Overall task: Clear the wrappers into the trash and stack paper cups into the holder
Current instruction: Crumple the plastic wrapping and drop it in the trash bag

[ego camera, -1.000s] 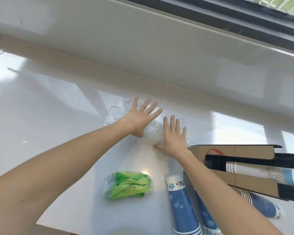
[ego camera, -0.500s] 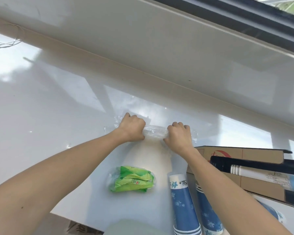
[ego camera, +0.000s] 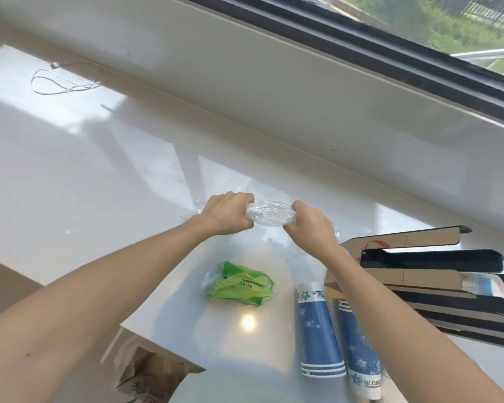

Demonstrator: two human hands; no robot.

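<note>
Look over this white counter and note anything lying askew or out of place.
Two stacks of blue paper cups lie tipped on their sides by the near edge. A crumpled green plastic wrapper sits loose beside them. A thin white cord lies tangled far left. Both hands, left and right, grip bunched clear plastic wrap.

Bare counter (ego camera: 85, 184) left of green wrapper (ego camera: 240, 285)

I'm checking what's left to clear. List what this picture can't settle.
- Trash bin: head view shows none for certain; a pale round shape is cut by the bottom edge.
- Right cup stack: partly behind the right forearm, count unclear.
- Holder: cut off by the right edge.
- Clear wrapper: ends hidden in both hands' grip.
</note>
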